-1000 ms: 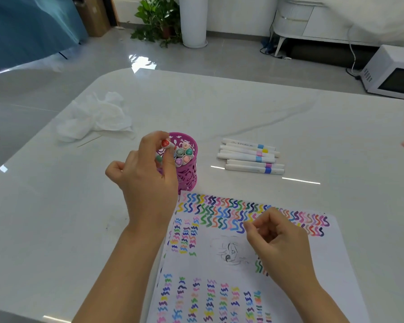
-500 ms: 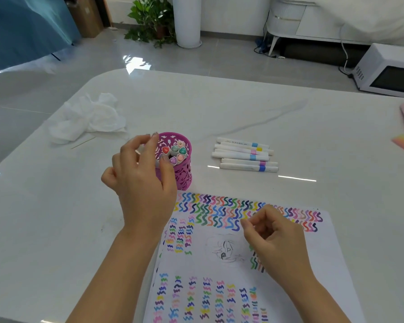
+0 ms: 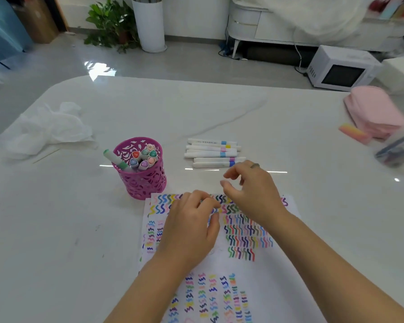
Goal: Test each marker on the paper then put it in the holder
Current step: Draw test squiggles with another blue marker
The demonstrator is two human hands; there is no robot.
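Note:
A pink cut-out holder (image 3: 142, 180) stands on the white table, filled with several capped markers; one green-capped marker (image 3: 115, 159) leans out over its left rim. To its right, several white markers (image 3: 214, 153) lie side by side. A paper (image 3: 261, 276) covered in coloured squiggles lies at the front. My left hand (image 3: 191, 227) rests on the paper, fingers curled, holding nothing. My right hand (image 3: 252, 192) hovers over the paper's top edge, just in front of the lying markers, fingers spread and empty.
Crumpled white tissue (image 3: 49, 127) lies at the table's left. A pink pouch (image 3: 371, 113), a pink-yellow eraser (image 3: 353, 132) and a clear bag of pens (image 3: 397, 148) sit at the right edge. A microwave (image 3: 341, 71) stands on the floor beyond.
My left hand let go of the marker at the holder and came down onto the paper. My right hand opened and moved up toward the lying markers.

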